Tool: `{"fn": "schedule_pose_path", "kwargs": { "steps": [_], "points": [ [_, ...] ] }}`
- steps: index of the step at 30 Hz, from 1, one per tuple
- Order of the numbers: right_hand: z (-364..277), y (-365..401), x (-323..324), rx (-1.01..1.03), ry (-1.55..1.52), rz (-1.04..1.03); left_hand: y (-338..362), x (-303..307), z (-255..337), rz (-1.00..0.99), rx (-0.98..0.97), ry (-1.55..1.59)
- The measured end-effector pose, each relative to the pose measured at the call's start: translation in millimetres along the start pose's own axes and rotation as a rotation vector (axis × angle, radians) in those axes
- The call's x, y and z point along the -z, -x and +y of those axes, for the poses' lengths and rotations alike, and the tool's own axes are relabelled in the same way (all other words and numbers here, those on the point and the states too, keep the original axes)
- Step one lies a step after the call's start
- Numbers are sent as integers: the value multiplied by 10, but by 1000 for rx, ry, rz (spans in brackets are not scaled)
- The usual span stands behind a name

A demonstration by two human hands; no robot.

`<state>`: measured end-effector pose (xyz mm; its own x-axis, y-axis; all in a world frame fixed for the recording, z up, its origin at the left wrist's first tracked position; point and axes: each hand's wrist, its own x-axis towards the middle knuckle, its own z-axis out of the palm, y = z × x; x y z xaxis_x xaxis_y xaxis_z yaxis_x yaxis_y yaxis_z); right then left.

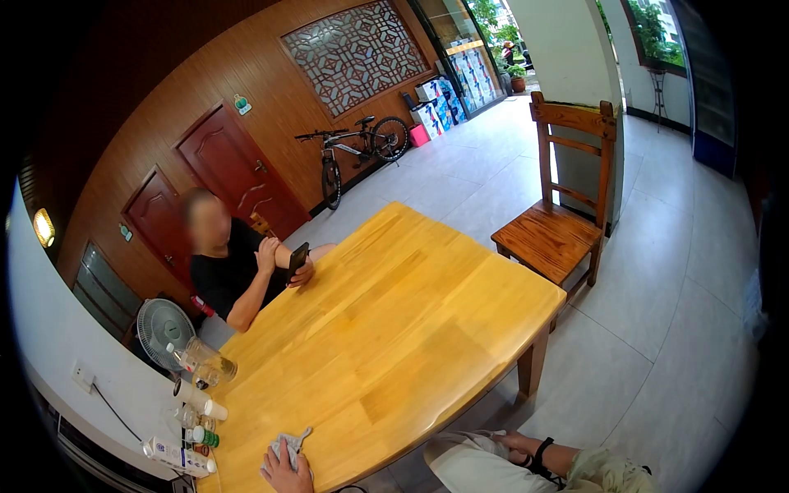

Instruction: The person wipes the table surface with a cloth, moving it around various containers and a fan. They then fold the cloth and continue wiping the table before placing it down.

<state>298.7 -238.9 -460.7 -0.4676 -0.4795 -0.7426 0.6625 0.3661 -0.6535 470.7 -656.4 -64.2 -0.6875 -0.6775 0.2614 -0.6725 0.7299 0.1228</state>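
Observation:
My left hand [287, 474] is at the near left corner of the wooden table [362, 304], pressed down on a crumpled grey cloth [293, 440]. Folds of the cloth stick out past its fingers. Lower right, my right hand [516, 445] rests by my knee against my light trousers [464, 462], below the tabletop's edge. A black strap [540, 454] circles that wrist. Its fingers are small and partly hidden in the trouser fabric.
Along the table's left edge stand a clear pitcher [215, 359], bottles, cups [215, 409] and a white carton [177, 456]. Across sits a person [230, 271] holding a phone [297, 261]. A wooden chair [559, 238] stands beyond the right end; a fan [164, 324] is left.

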Motion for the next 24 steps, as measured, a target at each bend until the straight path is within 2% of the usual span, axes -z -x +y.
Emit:
{"fn": "schedule_pose_path", "kwargs": {
  "steps": [1, 3, 5, 6, 7, 9, 12, 16, 18, 24],
  "points": [
    [-6, 7, 21, 1, -1, -1, -3, -3, -9, 3, -6, 3],
    [-28, 33, 44, -87, -208, -160, 1, -13, -50, 6, -17, 2],
    [-217, 175, -54, -157, -186, -93, 20, -41, -116, 70, -140, -239],
    [-288, 246, -79, -224, -156, -26, 19, -59, -129, 67, -149, -239],
    [-275, 204, -63, -224, -162, -22, 11, -72, -146, 77, -160, -230],
    [-319, 132, -46, -166, 68, 13, 5, -91, -155, 86, -171, -222],
    [-446, 394, -148, -223, -81, 107, 19, -101, -173, 94, -166, -250],
    [-9, -199, -18, -191, 106, 99, 12, -112, -180, 85, -141, -246],
    [57, -283, 5, -169, 215, 162, 11, -107, -161, 73, -126, -235],
    [-98, -104, 11, -81, 60, 90, -6, -128, -178, 54, -120, -230]
  ]
}}
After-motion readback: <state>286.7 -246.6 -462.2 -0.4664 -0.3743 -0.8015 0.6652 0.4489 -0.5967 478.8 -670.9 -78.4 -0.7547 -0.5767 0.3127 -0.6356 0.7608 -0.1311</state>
